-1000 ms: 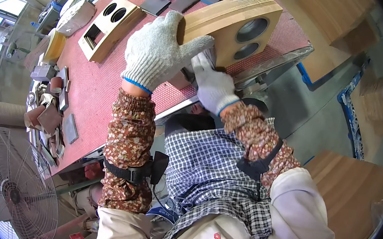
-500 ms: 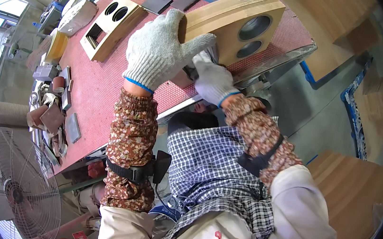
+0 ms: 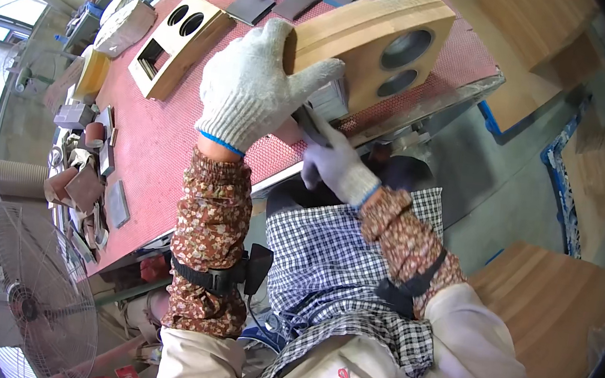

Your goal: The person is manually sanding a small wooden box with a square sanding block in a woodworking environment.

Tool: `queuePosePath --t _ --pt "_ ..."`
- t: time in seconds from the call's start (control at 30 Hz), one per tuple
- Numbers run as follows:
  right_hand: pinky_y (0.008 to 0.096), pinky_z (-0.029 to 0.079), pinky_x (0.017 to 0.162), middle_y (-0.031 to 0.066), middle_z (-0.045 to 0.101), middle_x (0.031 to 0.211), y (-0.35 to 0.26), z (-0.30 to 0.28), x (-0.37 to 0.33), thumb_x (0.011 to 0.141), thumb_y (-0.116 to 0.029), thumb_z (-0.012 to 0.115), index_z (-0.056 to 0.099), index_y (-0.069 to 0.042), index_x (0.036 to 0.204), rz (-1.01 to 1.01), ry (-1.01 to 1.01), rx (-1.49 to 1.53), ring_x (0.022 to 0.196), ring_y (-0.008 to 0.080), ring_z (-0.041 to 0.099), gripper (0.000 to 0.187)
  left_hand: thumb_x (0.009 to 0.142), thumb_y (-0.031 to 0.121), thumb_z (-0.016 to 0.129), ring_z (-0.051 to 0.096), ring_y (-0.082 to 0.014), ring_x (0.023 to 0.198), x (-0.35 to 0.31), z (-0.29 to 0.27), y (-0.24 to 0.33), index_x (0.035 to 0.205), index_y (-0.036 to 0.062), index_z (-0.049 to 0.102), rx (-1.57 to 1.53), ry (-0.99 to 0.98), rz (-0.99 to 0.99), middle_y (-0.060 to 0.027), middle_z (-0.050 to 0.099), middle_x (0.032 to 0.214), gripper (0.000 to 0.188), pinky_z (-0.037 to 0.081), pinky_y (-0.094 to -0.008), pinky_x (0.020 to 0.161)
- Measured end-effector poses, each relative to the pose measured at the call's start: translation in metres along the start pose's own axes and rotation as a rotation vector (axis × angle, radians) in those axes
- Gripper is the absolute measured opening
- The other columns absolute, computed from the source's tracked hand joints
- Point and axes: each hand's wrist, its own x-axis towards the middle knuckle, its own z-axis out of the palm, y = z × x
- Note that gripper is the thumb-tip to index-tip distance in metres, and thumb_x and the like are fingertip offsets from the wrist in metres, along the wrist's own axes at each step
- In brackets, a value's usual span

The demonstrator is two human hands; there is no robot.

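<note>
A pale wooden speaker cabinet (image 3: 371, 27) with two round holes in its face stands tilted on the red mat. My left hand (image 3: 248, 80), in a white knit glove, grips its near end, thumb stretched along one side and fingers over the other. Just below the cabinet, my gloved right hand (image 3: 342, 170) holds a dark flat sanding pad (image 3: 312, 125) by its edge. The pad is apart from the wood. Part of the cabinet's near end is hidden behind my left hand.
Another wooden cabinet (image 3: 170, 38) lies to the left on the red-matted table (image 3: 164, 149). Several dark pads (image 3: 297, 3) lie at the back. Sanding blocks and scraps (image 3: 83, 188) crowd the left edge. A wire fan (image 3: 24, 302) stands lower left; wooden panels (image 3: 540, 316) are at right.
My right hand has drawn back from the cabinet, down and to the right, with the pad now in plain view. The left hand keeps its grip; the cabinet has shifted slightly.
</note>
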Motion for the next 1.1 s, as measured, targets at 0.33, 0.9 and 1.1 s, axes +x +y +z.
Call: queuePosePath --t 0.33,0.9,1.1 --pt "0.0432 0.061 0.073 0.0219 0.075 0.109 -0.013 -0.004 0.005 0.091 -0.011 0.062 0.03 -0.018 0.165 -0.541 0.206 -1.252 0.08 0.0292 0.076 0.081 0.089 0.069 0.07 0.072 -0.0358 0.089 0.003 0.001 -0.003 0.119 0.0008 0.065 -0.018 0.016 0.045 -0.0191 0.072 0.096 0.075 0.055 -0.0449 0.078" --pt "0.0539 0.059 0.075 0.0199 0.059 0.148 -0.034 -0.025 0.022 0.094 -0.011 0.049 0.049 -0.004 0.151 -0.375 0.151 -1.679 0.09 0.0392 0.076 0.057 0.085 0.072 0.072 0.076 -0.0344 0.085 0.003 0.008 -0.006 0.118 0.0049 0.067 0.011 0.083 0.086 -0.0187 0.075 0.092 0.075 0.06 -0.046 0.073" --pt "0.0508 0.061 0.075 0.0184 0.046 0.162 -0.014 -0.012 -0.011 0.092 -0.014 0.056 0.04 -0.007 0.155 -0.41 0.267 -1.789 0.084 0.0388 0.077 0.065 0.086 0.071 0.071 0.074 -0.0355 0.092 0.0 0.002 -0.003 0.119 0.0042 0.066 0.012 0.032 0.031 -0.0189 0.074 0.096 0.075 0.058 -0.0463 0.078"
